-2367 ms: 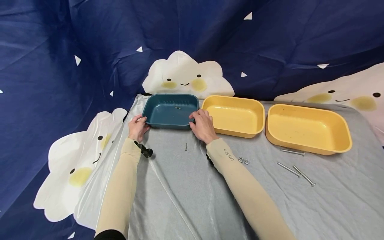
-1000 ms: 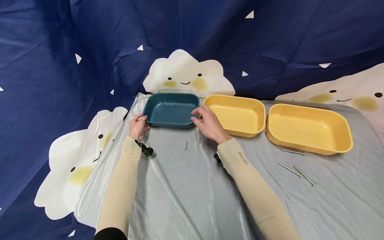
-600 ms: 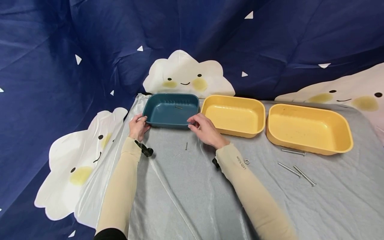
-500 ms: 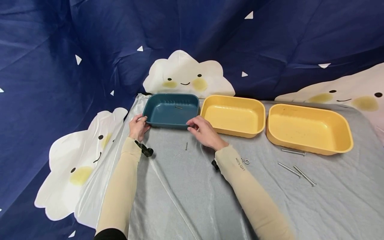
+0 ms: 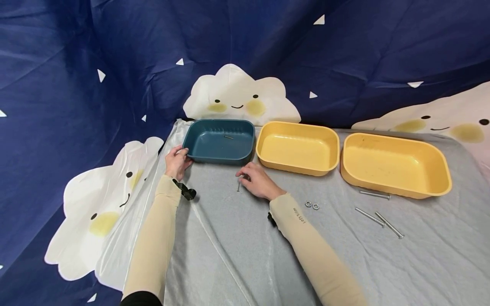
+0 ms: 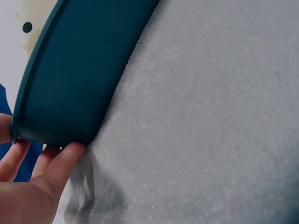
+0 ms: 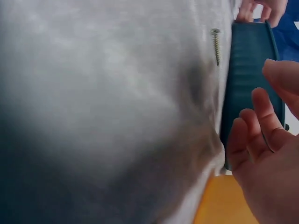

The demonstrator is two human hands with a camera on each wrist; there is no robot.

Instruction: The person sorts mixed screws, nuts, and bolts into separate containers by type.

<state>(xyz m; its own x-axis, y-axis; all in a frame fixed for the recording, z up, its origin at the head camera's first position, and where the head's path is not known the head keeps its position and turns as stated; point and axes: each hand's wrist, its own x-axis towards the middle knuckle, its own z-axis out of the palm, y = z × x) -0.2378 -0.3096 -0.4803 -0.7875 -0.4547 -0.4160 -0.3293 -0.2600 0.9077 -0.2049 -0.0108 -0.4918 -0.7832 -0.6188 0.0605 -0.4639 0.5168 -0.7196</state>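
My left hand (image 5: 177,163) grips the left front corner of a dark blue plastic tray (image 5: 218,160). In the left wrist view, the thumb is at the tray's rim and the fingertips press its outer wall. Inside the tray lies a small screw (image 5: 228,137). A second screw (image 5: 238,186) lies on the grey cloth in front of the tray. My right hand (image 5: 259,182) is just right of that screw, thumb and fingers apart and loosely bent. The right wrist view shows the right hand (image 7: 268,149) with nothing between its fingers, the cloth screw (image 7: 216,46) farther off.
Two yellow trays, a middle one (image 5: 296,167) and a right one (image 5: 394,189), stand in a row beside the blue one. Two hex nuts (image 5: 308,204) lie near my right sleeve. Three long bolts (image 5: 370,217) lie before the right tray. A dark blue curtain (image 5: 268,38) hangs behind.
My right hand has left the blue tray's right front corner and come down towards me, to beside the screw on the cloth. The left hand has stayed at its corner.
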